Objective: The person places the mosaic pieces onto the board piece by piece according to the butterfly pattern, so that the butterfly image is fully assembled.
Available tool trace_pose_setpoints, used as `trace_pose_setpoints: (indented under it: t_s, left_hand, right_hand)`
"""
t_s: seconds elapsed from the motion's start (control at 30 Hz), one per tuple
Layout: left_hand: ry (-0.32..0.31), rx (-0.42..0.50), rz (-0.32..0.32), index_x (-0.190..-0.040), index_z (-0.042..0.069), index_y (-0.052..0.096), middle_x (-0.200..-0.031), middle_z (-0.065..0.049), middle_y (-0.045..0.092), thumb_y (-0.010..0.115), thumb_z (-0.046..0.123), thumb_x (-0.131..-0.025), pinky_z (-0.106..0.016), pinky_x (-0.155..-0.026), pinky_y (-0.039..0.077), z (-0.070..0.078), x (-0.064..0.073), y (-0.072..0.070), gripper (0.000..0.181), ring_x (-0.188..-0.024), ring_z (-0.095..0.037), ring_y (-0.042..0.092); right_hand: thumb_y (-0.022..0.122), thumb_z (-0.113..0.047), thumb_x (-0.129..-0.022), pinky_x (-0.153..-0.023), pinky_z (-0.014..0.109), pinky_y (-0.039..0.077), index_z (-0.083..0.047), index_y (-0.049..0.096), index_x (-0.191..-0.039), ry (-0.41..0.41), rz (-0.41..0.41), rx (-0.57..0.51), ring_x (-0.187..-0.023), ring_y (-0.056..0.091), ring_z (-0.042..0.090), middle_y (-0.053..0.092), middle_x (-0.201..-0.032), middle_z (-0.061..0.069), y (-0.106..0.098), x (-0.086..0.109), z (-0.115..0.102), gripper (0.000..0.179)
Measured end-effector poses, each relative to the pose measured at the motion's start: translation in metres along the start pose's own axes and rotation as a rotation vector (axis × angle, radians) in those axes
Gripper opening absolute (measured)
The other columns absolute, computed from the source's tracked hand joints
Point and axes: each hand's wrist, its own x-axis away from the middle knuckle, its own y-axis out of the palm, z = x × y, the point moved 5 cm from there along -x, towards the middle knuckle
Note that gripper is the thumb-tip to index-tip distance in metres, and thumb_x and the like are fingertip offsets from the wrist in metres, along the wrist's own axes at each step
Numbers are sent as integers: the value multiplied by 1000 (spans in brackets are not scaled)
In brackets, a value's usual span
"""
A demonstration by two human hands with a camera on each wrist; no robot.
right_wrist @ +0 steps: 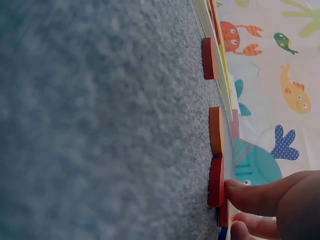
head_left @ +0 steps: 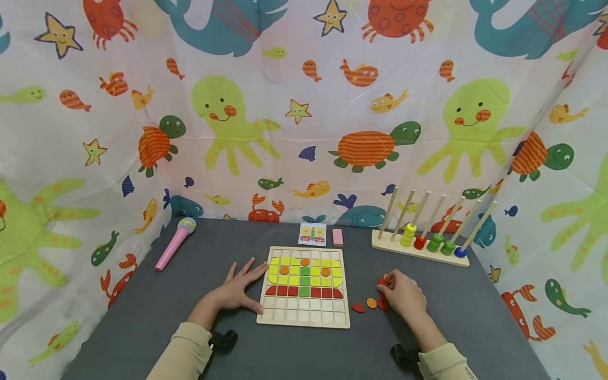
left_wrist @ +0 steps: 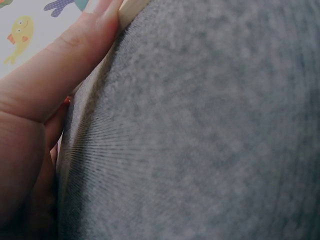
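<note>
On the table lies a wooden grid board [head_left: 304, 315] with yellow, red, green and orange tiles in its upper rows; the lower rows show bare wood. My left hand [head_left: 236, 289] has its fingers spread along the board's left edge, and the thumb [left_wrist: 65, 62] touches the frame. At the right, my right hand [head_left: 405, 296] is bent over a small group of loose red and orange pieces. Its thumb [right_wrist: 250, 196] is right at a red piece [right_wrist: 216, 181]; whether it pinches one I cannot tell. Nearer the board lie an orange disc [head_left: 371, 303] and a red quarter piece [head_left: 358, 307].
Behind the board are a pattern card [head_left: 312, 234] and a pink block [head_left: 338, 237]. A wooden peg stand [head_left: 423, 249] with coloured rings is at the back right. A pink toy microphone [head_left: 174, 245] lies back left. A printed sea-animal cloth [head_left: 285, 153] hangs around the table.
</note>
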Motion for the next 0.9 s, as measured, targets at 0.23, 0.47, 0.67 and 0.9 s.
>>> trace_pose_setpoints:
  t_s: [0.23,0.47,0.67,0.9]
  left_hand:
    - [4,8,1,-162,31,22,-169,5,19,83,69,-64,-64,-117,-19,1,1,0,122,-158,-32,-3]
    - [6,2,4,-162,31,21,-169,5,19,83,69,-64,-64,-117,-19,-1,1,0,122,-158,-31,-3]
    - [2,12,4,-162,31,22,-169,4,20,84,68,-63,-64,-117,-19,0,1,0,123,-158,-32,-3]
    - [7,9,4,-162,30,21,-169,4,19,84,68,-64,-64,-117,-19,2,2,-2,123,-158,-32,-3]
  right_hand:
    - [79,-29,-88,-54,35,44,-7,71,-106,15,-41,-1,-68,56,21,63,-81,5,3,-4,-6,29]
    - [82,-20,-86,-62,35,42,-10,69,-95,-34,-111,-42,-75,54,22,62,-87,6,6,-9,-18,18]
    - [83,-17,-85,-64,31,46,-13,69,-90,-96,-138,-171,-74,55,19,65,-82,2,12,-5,-38,15]
    - [73,-18,-94,-63,26,48,-16,77,-104,-306,-239,-285,-75,56,14,72,-93,-2,24,17,-74,11]
